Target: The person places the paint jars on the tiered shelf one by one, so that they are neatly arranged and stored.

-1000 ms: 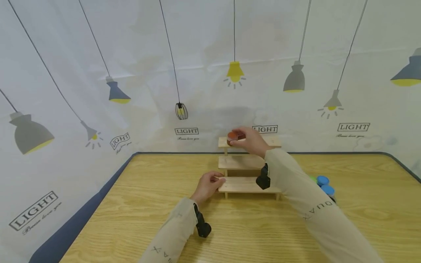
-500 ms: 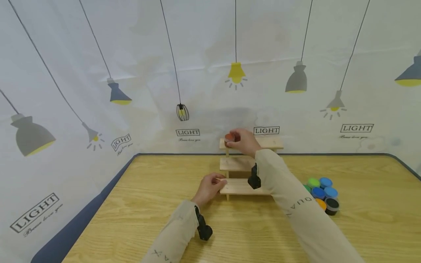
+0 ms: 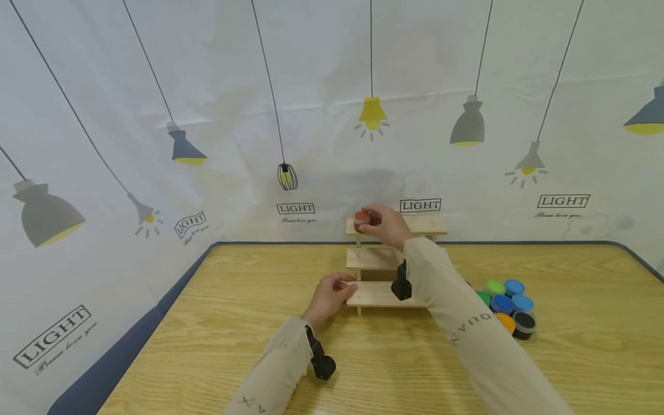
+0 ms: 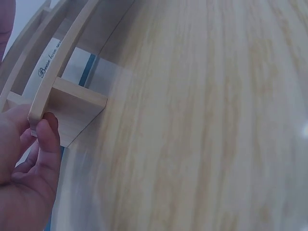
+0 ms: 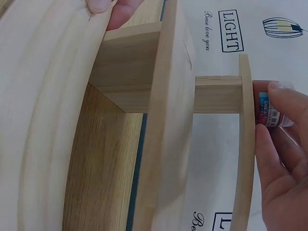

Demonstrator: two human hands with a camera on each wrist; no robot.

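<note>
The wooden table [image 3: 207, 346] spreads beneath both hands. Ahead of them, the three-tier stand [image 3: 373, 259] runs crosswise. To the hands' right, lidded jars [image 3: 501, 304] cluster. The left hand [image 3: 329, 295] pinches the lowest shelf's left end; the right hand [image 3: 386, 225], higher and farther forward, pinches the red-lidded jar [image 3: 361, 221]. That jar, axis upright, appears to touch the top shelf's left end, beyond the left hand; the right is nearer.

Saw a small rust-lidded jar [image 3: 361, 218], pinched upright by the right hand [image 3: 388, 226] atop the left end of a pale, three-tier wooden stand [image 3: 374, 259]; saw its lowest shelf [image 3: 385, 294] gripped by the left hand [image 3: 328, 297].
</note>
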